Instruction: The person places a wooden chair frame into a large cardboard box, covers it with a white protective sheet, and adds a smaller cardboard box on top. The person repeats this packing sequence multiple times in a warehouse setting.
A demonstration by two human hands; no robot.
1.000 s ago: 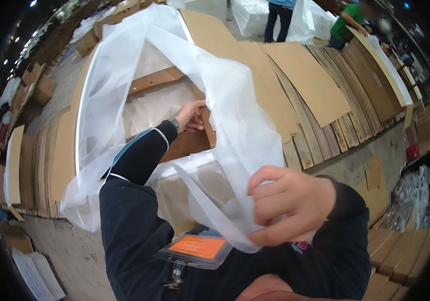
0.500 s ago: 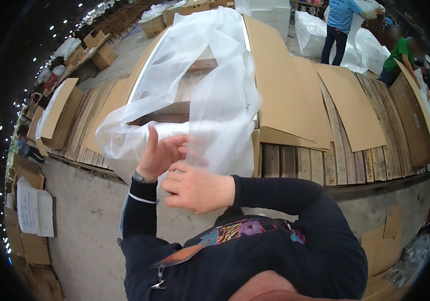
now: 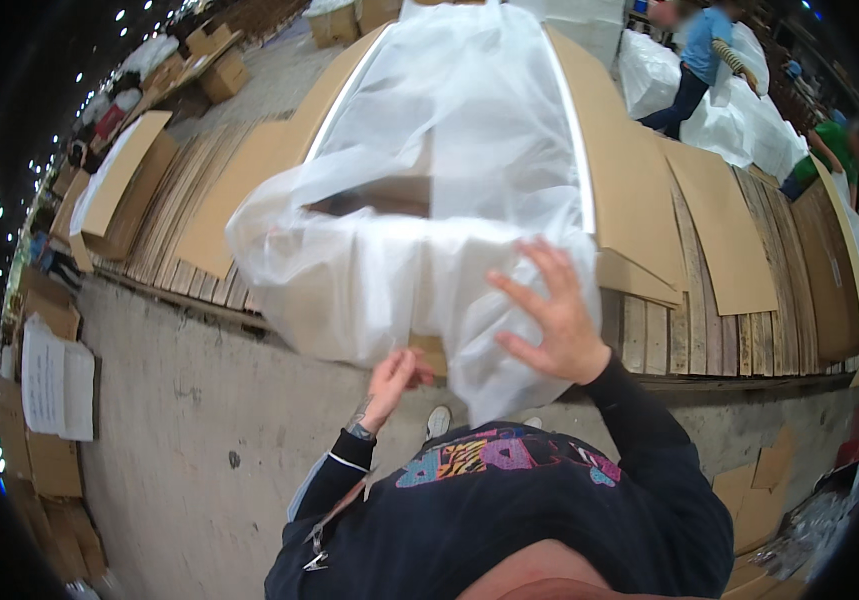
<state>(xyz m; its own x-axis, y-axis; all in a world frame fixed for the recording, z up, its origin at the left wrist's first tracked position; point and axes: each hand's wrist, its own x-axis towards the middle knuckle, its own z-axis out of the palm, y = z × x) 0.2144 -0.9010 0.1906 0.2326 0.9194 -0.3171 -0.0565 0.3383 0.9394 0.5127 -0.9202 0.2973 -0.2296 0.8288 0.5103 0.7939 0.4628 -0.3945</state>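
Observation:
A large piece with a white frame lies on cardboard in front of me, covered by a translucent white foam sheet [image 3: 509,110]. The sheet hangs in folds over its near end. My right hand [image 3: 557,325] rests on the sheet at the near right corner, fingers spread. Lower and to the left, my left hand [image 3: 396,385] is closed, its fingertips pinching the sheet's hanging lower edge. Between the folds a gap shows a brown hollow [image 3: 384,195] inside the wrapped piece.
Flat cardboard panels [image 3: 614,170] lie on both sides over a slatted wooden platform [image 3: 689,335]. An upright carton [image 3: 829,270] stands at the far right, another [image 3: 129,190] at the left. A person in blue [image 3: 699,60] and one in green [image 3: 829,150] are at the back right.
My hands have parted: the right moved right and opened onto the sheet, the left moved down to its edge. The sheet now drapes over the near end. The person in blue has shifted.

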